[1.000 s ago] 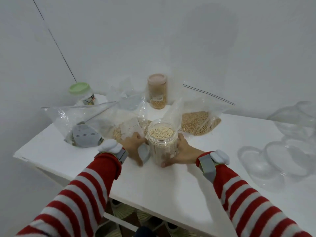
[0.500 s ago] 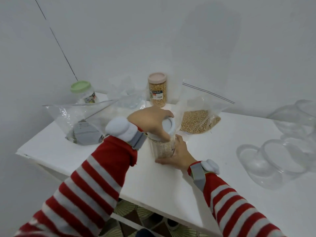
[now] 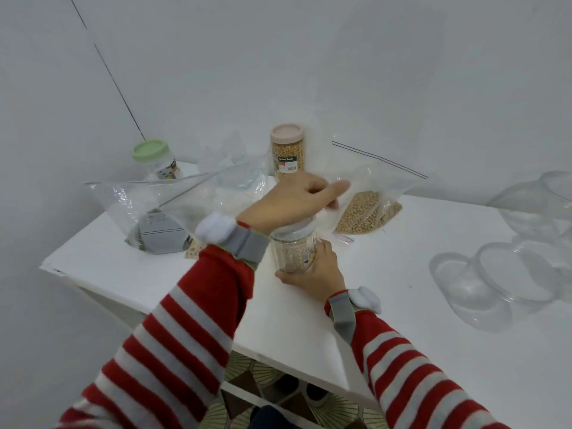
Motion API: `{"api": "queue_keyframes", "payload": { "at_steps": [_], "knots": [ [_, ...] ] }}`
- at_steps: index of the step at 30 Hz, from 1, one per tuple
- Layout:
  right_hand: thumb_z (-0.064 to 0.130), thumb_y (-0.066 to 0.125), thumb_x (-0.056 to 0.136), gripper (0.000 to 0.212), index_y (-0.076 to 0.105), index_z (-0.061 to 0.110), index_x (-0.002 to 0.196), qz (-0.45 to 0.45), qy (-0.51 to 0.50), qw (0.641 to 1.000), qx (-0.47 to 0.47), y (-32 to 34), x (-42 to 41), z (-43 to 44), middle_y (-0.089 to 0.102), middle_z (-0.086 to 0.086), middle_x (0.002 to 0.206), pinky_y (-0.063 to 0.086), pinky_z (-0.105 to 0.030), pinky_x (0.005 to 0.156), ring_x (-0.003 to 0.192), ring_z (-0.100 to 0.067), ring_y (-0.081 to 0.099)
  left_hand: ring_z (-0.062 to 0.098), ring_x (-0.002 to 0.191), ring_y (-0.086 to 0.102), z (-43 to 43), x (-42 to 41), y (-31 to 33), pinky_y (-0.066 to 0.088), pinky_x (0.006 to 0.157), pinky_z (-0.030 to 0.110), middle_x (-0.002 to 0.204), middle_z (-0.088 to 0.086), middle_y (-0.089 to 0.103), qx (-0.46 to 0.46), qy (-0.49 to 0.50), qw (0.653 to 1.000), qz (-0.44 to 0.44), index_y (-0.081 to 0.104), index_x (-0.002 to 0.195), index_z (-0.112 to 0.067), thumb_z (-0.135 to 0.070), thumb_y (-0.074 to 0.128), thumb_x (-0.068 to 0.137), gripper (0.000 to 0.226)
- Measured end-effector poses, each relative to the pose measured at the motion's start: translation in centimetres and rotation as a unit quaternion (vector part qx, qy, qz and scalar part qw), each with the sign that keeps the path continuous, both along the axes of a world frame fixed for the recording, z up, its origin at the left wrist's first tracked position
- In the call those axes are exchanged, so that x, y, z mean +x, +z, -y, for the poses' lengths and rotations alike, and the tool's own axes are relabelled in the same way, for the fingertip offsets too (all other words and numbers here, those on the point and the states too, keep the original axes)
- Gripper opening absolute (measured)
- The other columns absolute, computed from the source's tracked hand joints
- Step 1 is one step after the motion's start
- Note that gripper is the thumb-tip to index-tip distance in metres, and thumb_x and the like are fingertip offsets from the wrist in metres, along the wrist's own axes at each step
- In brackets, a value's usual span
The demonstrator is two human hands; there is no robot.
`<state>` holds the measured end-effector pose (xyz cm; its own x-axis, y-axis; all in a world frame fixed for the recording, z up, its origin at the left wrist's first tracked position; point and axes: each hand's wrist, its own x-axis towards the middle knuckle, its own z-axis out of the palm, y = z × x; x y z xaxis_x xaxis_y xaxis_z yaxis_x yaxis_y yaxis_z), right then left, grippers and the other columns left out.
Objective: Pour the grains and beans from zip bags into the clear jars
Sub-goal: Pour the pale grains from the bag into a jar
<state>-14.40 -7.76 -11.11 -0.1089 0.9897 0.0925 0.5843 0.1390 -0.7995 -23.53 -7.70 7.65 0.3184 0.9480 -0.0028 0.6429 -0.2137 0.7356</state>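
One grain jar (image 3: 294, 257) stood filled on the tabletop (image 3: 309, 320), gripped low by the right hand (image 3: 315, 272) while its lid (image 3: 294, 231) was clasped by the left hand (image 3: 288, 202); the zip bag of beans (image 3: 365, 212) appeared not yet poured.

Surface: white table (image 3: 288, 323), one corner toward the camera. Back left, jar with green lid (image 3: 150, 149), upright; back centre, tall jar with pink lid (image 3: 287, 153), yellow grain inside, upright; just right of it, zip bag of beans (image 3: 362, 212), slumped, beans gathered at its lower end. Left side, crumpled clear bags (image 3: 139, 199) over a grey packet (image 3: 161, 235); centre, clear jar (image 3: 294, 253) of pale grain, lid (image 3: 294, 232) on top; right side, nested clear plastic containers (image 3: 483, 283).
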Motion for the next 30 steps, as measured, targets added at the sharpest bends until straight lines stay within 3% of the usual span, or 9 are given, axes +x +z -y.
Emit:
{"api": "queue_keyframes", "payload": {
  "at_steps": [3,7,11,15,19,22,25,27,30],
  "knots": [
    [0.061,0.080,0.061,0.099,0.043,0.007,0.135,0.023,-0.045,0.998,0.042,0.2,-1.1,0.9,0.049,-0.012,0.129,0.041,-0.045,0.102,0.122,-0.032,0.047,0.030,0.121,0.051,0.1,0.5,-3.5,0.042,0.097,0.044,0.133,0.007,0.050,0.039,0.171,0.951,-0.256,0.052,0.131,-0.029,-0.091,0.020,0.075,0.090],
    [0.071,0.057,0.062,0.093,0.050,0.007,0.130,0.043,-0.086,0.988,0.118,-0.9,-2.3,0.8,0.060,-0.016,0.118,0.049,-0.042,0.092,0.107,-0.035,0.059,0.033,0.112,0.047,-0.8,0.4,-5.9,0.042,0.085,0.038,0.124,0.010,0.045,0.097,0.198,0.915,-0.339,0.048,0.131,-0.030,-0.090,0.012,0.058,0.101],
    [0.075,0.060,0.046,0.107,0.054,0.003,0.124,-0.027,-0.099,0.993,0.064,-0.9,-2.4,0.7,0.057,-0.012,0.113,0.047,-0.031,0.087,0.103,-0.028,0.058,0.033,0.116,0.049,-2.7,-2.6,-6.0,0.038,0.103,0.041,0.122,0.009,0.048,0.089,0.102,0.954,-0.266,0.052,0.132,-0.035,-0.068,0.057,0.075,0.065],
    [0.069,0.066,0.052,0.101,0.052,0.002,0.126,-0.021,-0.150,0.986,0.074,-1.2,-4.2,1.0,0.059,-0.013,0.114,0.054,-0.041,0.089,0.108,-0.030,0.058,0.030,0.118,0.051,-0.8,-3.1,-7.3,0.038,0.103,0.037,0.130,0.011,0.050,0.176,0.123,0.965,-0.152,0.050,0.136,-0.014,-0.072,0.060,0.070,0.089],
    [0.043,0.081,0.067,0.104,0.025,0.006,0.146,0.048,-0.026,0.998,-0.031,-0.7,-2.7,0.7,0.033,-0.009,0.141,0.026,-0.030,0.114,0.135,-0.024,0.028,0.017,0.125,0.042,0.6,-4.1,-8.4,0.039,0.103,0.031,0.136,0.002,0.041,0.067,0.234,0.970,-0.007,0.030,0.145,-0.019,-0.058,0.085,0.059,0.110],
    [0.012,0.072,0.082,0.063,0.045,0.006,0.138,0.035,0.079,0.993,-0.082,1.2,1.4,-1.2,0.041,-0.012,0.133,0.031,-0.024,0.109,0.128,-0.026,0.040,0.020,0.124,0.046,-2.1,-4.7,-7.4,0.043,0.104,0.039,0.136,0.002,0.046,0.072,0.219,0.973,-0.023,0.034,0.143,-0.017,-0.054,0.086,0.059,0.105],
    [0.022,0.066,0.089,0.013,0.072,0.012,0.094,0.022,0.085,0.983,-0.162,4.7,4.9,-3.3,0.064,-0.001,0.095,0.047,-0.027,0.083,0.089,-0.016,0.061,0.017,0.117,0.048,-6.9,-4.8,-4.8,0.046,0.097,0.035,0.130,0.000,0.047,0.082,0.159,0.983,-0.051,0.038,0.139,-0.019,-0.051,0.084,0.064,0.093],
    [0.031,0.065,0.088,0.021,0.070,0.019,0.071,0.071,0.144,0.964,-0.211,6.8,6.1,-3.9,0.062,0.007,0.067,0.043,-0.023,0.063,0.062,-0.010,0.054,0.018,0.114,0.048,-11.2,-4.6,-2.9,0.046,0.091,0.032,0.125,0.000,0.049,0.092,0.099,0.987,-0.086,0.042,0.134,-0.018,-0.049,0.085,0.065,0.087],
    [0.037,0.062,0.088,0.023,0.071,0.032,0.068,0.116,0.238,0.933,-0.245,8.7,5.5,-4.0,0.063,0.017,0.066,0.042,-0.021,0.068,0.064,-0.003,0.052,0.025,0.126,0.042,-18.2,-4.0,-0.8,0.045,0.097,0.037,0.134,0.005,0.047,0.069,0.018,0.977,-0.201,0.040,0.139,-0.019,-0.063,0.083,0.057,0.103]
  ]
}}
